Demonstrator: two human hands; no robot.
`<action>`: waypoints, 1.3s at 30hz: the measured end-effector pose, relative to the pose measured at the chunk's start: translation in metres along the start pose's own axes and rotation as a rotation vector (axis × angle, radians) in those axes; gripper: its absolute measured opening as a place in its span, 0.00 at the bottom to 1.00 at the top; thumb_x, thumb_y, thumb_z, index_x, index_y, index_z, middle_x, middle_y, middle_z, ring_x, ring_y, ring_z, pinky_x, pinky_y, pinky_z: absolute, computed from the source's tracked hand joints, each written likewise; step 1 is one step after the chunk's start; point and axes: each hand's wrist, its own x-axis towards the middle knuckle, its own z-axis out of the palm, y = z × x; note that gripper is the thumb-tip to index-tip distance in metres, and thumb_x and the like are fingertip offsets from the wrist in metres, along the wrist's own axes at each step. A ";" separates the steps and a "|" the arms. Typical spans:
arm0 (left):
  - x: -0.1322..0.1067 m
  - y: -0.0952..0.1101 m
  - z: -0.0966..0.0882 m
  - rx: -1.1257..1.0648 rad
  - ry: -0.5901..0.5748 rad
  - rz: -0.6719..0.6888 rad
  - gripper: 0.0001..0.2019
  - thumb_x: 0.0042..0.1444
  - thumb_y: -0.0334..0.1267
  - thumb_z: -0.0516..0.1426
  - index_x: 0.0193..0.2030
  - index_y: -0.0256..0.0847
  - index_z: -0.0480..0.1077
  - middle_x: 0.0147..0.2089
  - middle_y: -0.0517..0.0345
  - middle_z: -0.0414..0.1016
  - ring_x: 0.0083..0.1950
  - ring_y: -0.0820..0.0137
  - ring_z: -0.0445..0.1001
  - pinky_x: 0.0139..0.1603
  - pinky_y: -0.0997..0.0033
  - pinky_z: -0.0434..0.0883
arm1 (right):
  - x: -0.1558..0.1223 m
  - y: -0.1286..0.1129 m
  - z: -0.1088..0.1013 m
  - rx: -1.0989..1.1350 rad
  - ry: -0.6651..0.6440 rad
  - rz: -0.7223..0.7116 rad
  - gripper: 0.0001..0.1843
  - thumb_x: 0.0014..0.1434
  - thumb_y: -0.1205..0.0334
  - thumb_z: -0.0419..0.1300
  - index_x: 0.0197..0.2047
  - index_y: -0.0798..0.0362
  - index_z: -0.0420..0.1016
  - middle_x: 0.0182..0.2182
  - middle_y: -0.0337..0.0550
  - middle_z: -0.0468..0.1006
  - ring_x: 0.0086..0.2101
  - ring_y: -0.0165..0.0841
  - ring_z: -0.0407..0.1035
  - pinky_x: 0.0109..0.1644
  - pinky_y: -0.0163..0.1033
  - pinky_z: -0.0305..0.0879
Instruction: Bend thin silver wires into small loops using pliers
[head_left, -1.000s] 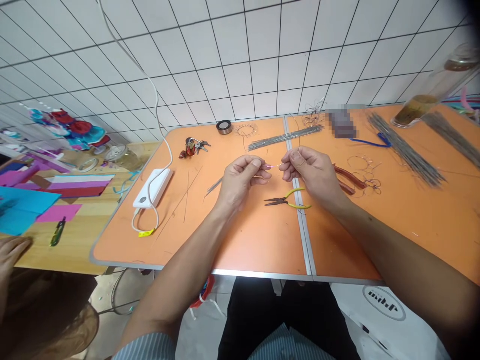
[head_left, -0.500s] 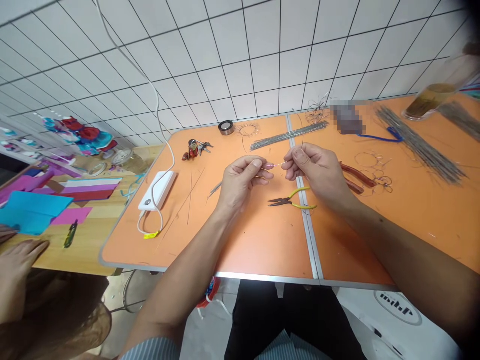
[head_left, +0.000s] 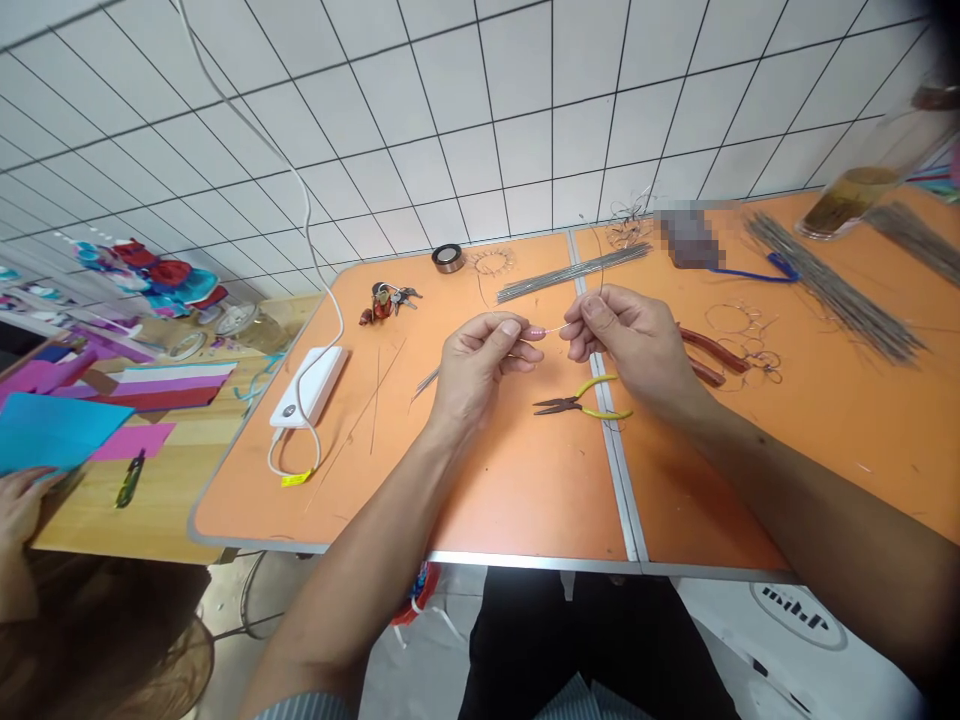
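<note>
Between my two hands a thin wire (head_left: 553,329) runs level above the orange table (head_left: 525,490). A short row of pink beads (head_left: 537,334) sits on it, close by my left fingertips. My left hand (head_left: 484,350) pinches the wire at the beaded end; my right hand (head_left: 611,325) pinches it on the other side. Pliers with yellow handles (head_left: 577,402) lie below the hands, jaws pointing left. Red-handled pliers (head_left: 712,355) rest beside my right hand, which partly hides them.
Bundles of straight wire (head_left: 574,272) lie at the back, near a tape roll (head_left: 448,259) and keys (head_left: 390,300). A white power bank (head_left: 309,388) with a cable is at left. A glass bottle (head_left: 847,200) stands far right. Another person's hand (head_left: 22,505) touches blue sheets (head_left: 64,430).
The view has shifted slightly. At the far left, the other person's hand has drawn back to the left. My hands keep nearly the same hold on the wire.
</note>
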 end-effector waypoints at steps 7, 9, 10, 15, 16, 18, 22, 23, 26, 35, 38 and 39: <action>0.001 -0.001 0.000 -0.030 -0.015 0.008 0.16 0.57 0.51 0.74 0.40 0.41 0.81 0.42 0.53 0.89 0.33 0.74 0.84 0.36 0.76 0.79 | -0.001 -0.001 0.000 0.011 0.006 -0.005 0.26 0.66 0.33 0.70 0.39 0.49 0.83 0.34 0.42 0.84 0.29 0.31 0.77 0.36 0.38 0.78; 0.000 0.000 0.000 -0.025 -0.011 0.008 0.16 0.57 0.51 0.74 0.40 0.41 0.81 0.43 0.53 0.88 0.34 0.74 0.84 0.36 0.75 0.79 | -0.001 -0.001 0.000 0.006 0.009 -0.004 0.26 0.67 0.33 0.70 0.39 0.49 0.83 0.34 0.42 0.84 0.29 0.31 0.77 0.37 0.38 0.78; 0.000 0.000 0.000 -0.020 -0.007 0.006 0.16 0.57 0.51 0.74 0.40 0.41 0.81 0.43 0.53 0.88 0.34 0.74 0.84 0.37 0.75 0.79 | -0.001 -0.001 0.000 0.002 0.010 -0.001 0.26 0.67 0.33 0.70 0.39 0.49 0.83 0.34 0.42 0.84 0.29 0.31 0.77 0.37 0.39 0.78; 0.001 0.000 0.000 0.001 0.008 0.000 0.18 0.56 0.53 0.74 0.40 0.42 0.81 0.43 0.52 0.88 0.33 0.73 0.83 0.37 0.74 0.79 | -0.001 0.000 0.000 -0.016 -0.002 -0.003 0.25 0.68 0.33 0.68 0.40 0.49 0.82 0.35 0.43 0.84 0.29 0.31 0.77 0.37 0.39 0.78; 0.001 0.000 0.000 0.003 0.010 0.000 0.18 0.56 0.53 0.74 0.40 0.42 0.80 0.44 0.52 0.88 0.34 0.73 0.83 0.37 0.74 0.79 | -0.001 0.000 0.000 -0.020 -0.005 -0.005 0.25 0.69 0.33 0.68 0.40 0.49 0.82 0.35 0.43 0.84 0.29 0.32 0.77 0.37 0.40 0.79; 0.001 0.000 0.000 0.002 0.010 -0.001 0.18 0.56 0.53 0.74 0.40 0.42 0.81 0.43 0.52 0.88 0.34 0.73 0.84 0.37 0.74 0.79 | -0.001 0.000 0.000 -0.026 -0.006 -0.004 0.25 0.69 0.33 0.68 0.40 0.49 0.82 0.35 0.43 0.84 0.30 0.32 0.77 0.37 0.40 0.79; 0.001 0.000 0.001 -0.027 0.000 -0.003 0.17 0.55 0.52 0.74 0.39 0.41 0.81 0.42 0.53 0.88 0.34 0.73 0.84 0.36 0.75 0.79 | -0.001 0.000 -0.001 -0.018 -0.006 -0.004 0.25 0.68 0.34 0.69 0.39 0.49 0.83 0.34 0.43 0.84 0.29 0.32 0.77 0.37 0.40 0.79; 0.000 0.000 0.001 -0.030 0.000 -0.004 0.17 0.55 0.52 0.74 0.39 0.41 0.81 0.42 0.53 0.88 0.33 0.73 0.84 0.36 0.75 0.79 | 0.000 0.000 -0.002 -0.014 -0.003 -0.004 0.25 0.68 0.34 0.69 0.39 0.49 0.83 0.34 0.43 0.85 0.29 0.32 0.77 0.37 0.40 0.78; 0.000 0.000 0.002 -0.012 0.006 -0.017 0.18 0.55 0.53 0.74 0.39 0.41 0.81 0.43 0.52 0.88 0.34 0.73 0.84 0.37 0.74 0.80 | 0.000 0.000 -0.002 -0.009 0.005 0.004 0.26 0.67 0.33 0.70 0.39 0.49 0.83 0.34 0.42 0.85 0.29 0.32 0.77 0.37 0.40 0.78; 0.008 -0.009 -0.009 -0.004 0.114 -0.007 0.16 0.56 0.50 0.73 0.42 0.41 0.81 0.43 0.54 0.87 0.34 0.76 0.81 0.35 0.77 0.77 | 0.000 0.011 -0.002 -0.041 -0.038 0.049 0.25 0.69 0.35 0.69 0.40 0.51 0.84 0.35 0.44 0.85 0.30 0.31 0.77 0.35 0.37 0.76; 0.011 -0.010 -0.011 -0.020 0.107 0.006 0.17 0.56 0.51 0.74 0.42 0.40 0.81 0.40 0.55 0.86 0.30 0.77 0.78 0.31 0.78 0.74 | 0.000 0.013 -0.002 -0.077 -0.053 0.103 0.23 0.70 0.39 0.70 0.39 0.52 0.85 0.35 0.44 0.85 0.29 0.29 0.76 0.34 0.36 0.75; 0.011 -0.010 -0.012 -0.024 0.105 0.011 0.17 0.55 0.51 0.74 0.42 0.40 0.81 0.39 0.55 0.86 0.29 0.77 0.77 0.30 0.78 0.73 | 0.000 0.013 -0.002 -0.085 -0.040 0.115 0.21 0.70 0.41 0.70 0.39 0.52 0.85 0.35 0.44 0.85 0.29 0.28 0.76 0.35 0.35 0.75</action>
